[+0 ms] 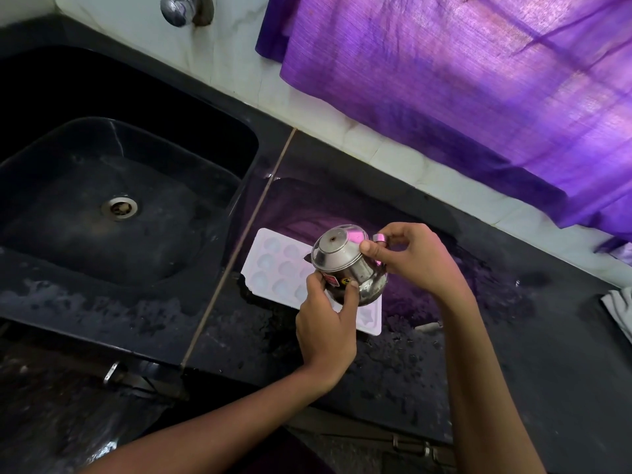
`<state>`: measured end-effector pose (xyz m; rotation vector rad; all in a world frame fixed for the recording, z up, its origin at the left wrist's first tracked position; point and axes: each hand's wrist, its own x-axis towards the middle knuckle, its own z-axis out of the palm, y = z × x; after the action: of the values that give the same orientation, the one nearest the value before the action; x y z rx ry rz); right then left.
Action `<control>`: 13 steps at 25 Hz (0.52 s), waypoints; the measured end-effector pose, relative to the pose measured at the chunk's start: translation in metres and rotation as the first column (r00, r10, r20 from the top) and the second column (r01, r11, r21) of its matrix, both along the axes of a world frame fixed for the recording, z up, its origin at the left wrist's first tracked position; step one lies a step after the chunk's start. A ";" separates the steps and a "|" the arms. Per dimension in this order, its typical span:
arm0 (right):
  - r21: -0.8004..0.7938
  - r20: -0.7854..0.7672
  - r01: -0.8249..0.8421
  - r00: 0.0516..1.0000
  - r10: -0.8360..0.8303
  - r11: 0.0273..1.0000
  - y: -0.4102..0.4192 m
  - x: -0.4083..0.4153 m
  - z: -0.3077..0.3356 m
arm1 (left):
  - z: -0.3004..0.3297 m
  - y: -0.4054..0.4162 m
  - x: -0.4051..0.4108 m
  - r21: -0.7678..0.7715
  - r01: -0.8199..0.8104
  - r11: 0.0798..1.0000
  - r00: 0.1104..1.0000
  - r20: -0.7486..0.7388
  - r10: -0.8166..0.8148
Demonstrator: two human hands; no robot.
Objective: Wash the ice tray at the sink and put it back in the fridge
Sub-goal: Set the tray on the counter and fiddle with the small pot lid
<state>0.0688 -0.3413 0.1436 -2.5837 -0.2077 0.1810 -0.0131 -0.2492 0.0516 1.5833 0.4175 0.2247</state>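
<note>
A white ice tray (273,265) with round cells lies flat on the black counter (513,336), just right of the sink (113,206). Above the tray I hold a small steel kettle (345,265), tilted, its lid facing the camera. My left hand (326,323) grips the kettle's lower body from the near side. My right hand (407,258) pinches the handle at the kettle's right side, thumb against the steel. The kettle and my left hand hide the tray's right half.
The black sink basin has a steel drain (119,208) and a steel tap (178,8) on the wall above it. A purple curtain (461,80) hangs over the counter's back edge. A light cloth (619,306) lies at the far right.
</note>
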 end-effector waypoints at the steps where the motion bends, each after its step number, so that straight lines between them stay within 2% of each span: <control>1: 0.013 0.000 0.004 1.000 -0.004 1.000 -0.001 -0.001 0.000 | 0.000 0.000 -0.001 0.000 0.002 1.000 1.000 0.000 -0.002; 6: 0.011 0.021 0.002 1.000 -0.003 1.000 -0.004 -0.006 0.000 | 0.000 -0.002 -0.006 0.007 -0.007 1.000 1.000 -0.018 0.007; 13: -0.091 0.026 -0.051 0.998 0.054 0.995 0.001 -0.010 -0.001 | 0.001 -0.001 -0.018 0.018 -0.003 1.000 0.999 -0.046 0.004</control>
<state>0.0585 -0.3399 0.1422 -2.6734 -0.2839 0.1765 -0.0309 -0.2497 0.0522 1.6078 0.4550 0.1952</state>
